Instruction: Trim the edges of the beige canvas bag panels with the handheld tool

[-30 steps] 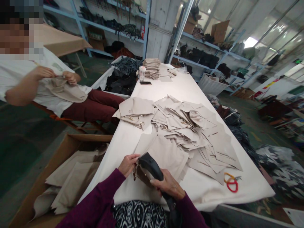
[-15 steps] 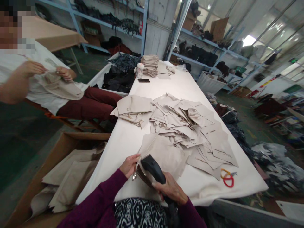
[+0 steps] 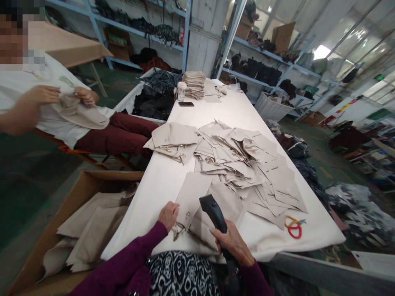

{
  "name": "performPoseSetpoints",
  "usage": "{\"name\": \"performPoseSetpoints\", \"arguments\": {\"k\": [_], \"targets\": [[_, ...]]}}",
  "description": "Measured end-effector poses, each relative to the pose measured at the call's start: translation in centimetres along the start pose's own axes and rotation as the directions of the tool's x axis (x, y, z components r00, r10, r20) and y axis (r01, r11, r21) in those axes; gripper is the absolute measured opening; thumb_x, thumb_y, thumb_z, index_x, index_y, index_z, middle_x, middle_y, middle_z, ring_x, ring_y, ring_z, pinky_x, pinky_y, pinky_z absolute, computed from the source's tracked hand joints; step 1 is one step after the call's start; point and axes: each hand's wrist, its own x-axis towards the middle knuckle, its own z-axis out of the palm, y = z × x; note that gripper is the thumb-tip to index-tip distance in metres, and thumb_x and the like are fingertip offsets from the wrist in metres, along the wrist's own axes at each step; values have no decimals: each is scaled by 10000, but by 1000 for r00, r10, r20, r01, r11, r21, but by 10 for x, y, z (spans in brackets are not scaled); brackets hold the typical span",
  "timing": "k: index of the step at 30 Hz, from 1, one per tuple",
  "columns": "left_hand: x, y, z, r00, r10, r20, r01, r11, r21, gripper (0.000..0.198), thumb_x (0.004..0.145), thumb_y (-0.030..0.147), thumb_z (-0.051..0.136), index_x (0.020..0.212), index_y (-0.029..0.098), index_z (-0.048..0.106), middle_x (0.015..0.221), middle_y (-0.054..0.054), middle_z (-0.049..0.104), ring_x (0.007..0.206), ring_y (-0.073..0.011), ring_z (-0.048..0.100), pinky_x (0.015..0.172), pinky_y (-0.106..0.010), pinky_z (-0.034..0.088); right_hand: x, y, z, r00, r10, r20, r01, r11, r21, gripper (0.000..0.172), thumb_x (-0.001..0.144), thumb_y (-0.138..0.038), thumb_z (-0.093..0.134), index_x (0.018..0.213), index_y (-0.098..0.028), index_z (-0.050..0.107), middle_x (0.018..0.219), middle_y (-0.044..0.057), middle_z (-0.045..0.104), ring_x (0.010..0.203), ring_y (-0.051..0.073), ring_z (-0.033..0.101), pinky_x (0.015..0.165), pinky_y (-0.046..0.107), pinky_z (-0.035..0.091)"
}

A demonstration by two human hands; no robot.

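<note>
My right hand is wrapped round the handle of a black hand tool, whose head tilts up over the cloth. My left hand pinches the near left edge of a beige fabric piece that carries a small metal snap and lies on the white table. A wide heap of similar beige fabric pieces spreads across the table just beyond. A smaller stack of beige pieces rests at the table's left edge.
Red and yellow scissors lie near the table's front right. A cardboard box with beige pieces stands on the floor at left. A seated person handles cloth at left. A phone and folded stack sit far off.
The black tool has lifted off the fabric and moved right with my right hand. The fabric piece now lies flatter on the table, its snap showing.
</note>
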Motion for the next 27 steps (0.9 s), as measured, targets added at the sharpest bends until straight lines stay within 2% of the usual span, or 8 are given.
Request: {"name": "performPoseSetpoints", "arguments": {"k": [2, 4, 6, 9, 13, 17, 20, 27], "targets": [[6, -8, -13, 990, -96, -101, 102, 993, 51, 174, 692, 167, 516, 797, 151, 654, 781, -79, 623, 877, -247, 583, 896, -392, 401, -7, 8, -2, 1000, 10, 10, -10, 1000, -17, 233, 802, -366, 563, 846, -160, 462, 530, -50, 514, 376, 93, 474, 348, 191, 385], [11, -14, -19, 974, -190, -126, 199, 978, 59, 137, 675, 173, 544, 778, 148, 631, 734, -73, 637, 838, -253, 605, 842, -386, 432, -12, 17, -1, 1000, 13, 23, -12, 999, -44, 220, 801, -357, 560, 837, -157, 475, 533, -48, 510, 384, 97, 483, 352, 190, 379], [12, -17, -17, 959, -269, -89, 272, 962, 29, 90, 632, 189, 597, 713, 153, 610, 635, -51, 635, 744, -255, 623, 735, -367, 469, -15, 27, 2, 999, 16, 43, -13, 998, -56, 208, 802, -351, 551, 822, -158, 477, 523, -49, 502, 385, 100, 484, 356, 191, 375], [10, -15, -3, 947, -319, 46, 322, 943, -82, 92, 583, 222, 639, 628, 153, 598, 517, -22, 616, 610, -246, 624, 586, -334, 482, -16, 34, 7, 997, 29, 71, -26, 999, -35, 213, 801, -359, 539, 832, -159, 474, 525, -50, 501, 379, 100, 469, 366, 202, 376], [3, -3, 10, 943, -246, 223, 307, 902, -302, 142, 571, 262, 623, 630, 133, 613, 518, -25, 641, 579, -219, 636, 574, -313, 502, -27, 30, 10, 996, 41, 85, -32, 995, -99, 211, 774, -332, 551, 865, -145, 520, 571, -35, 526, 438, 111, 482, 422, 216, 384], [-1, 6, 10, 945, -162, 284, 284, 836, -469, 260, 534, 250, 627, 762, 125, 625, 610, -33, 685, 594, -210, 649, 608, -326, 519, -43, 22, 13, 998, -41, 56, 52, 977, -205, 179, 731, -274, 583, 842, -134, 583, 650, -18, 552, 581, 126, 493, 513, 215, 373], [-3, 10, 11, 942, -118, 313, 277, 801, -530, 304, 522, 225, 664, 806, 123, 633, 655, -42, 704, 661, -219, 668, 637, -318, 522, -47, 20, 17, 997, -63, 51, 73, 970, -230, 156, 712, -254, 601, 803, -128, 596, 646, -27, 528, 592, 117, 462, 511, 209, 339], [-15, 11, 18, 907, -77, 414, 320, 766, -558, 376, 473, 305, 780, 770, 110, 656, 663, -83, 719, 745, -272, 684, 674, -358, 534, -16, 25, 23, 997, 48, 53, -47, 999, -20, 189, 753, -332, 567, 794, -155, 516, 515, -48, 499, 400, 109, 477, 385, 201, 359]]}}
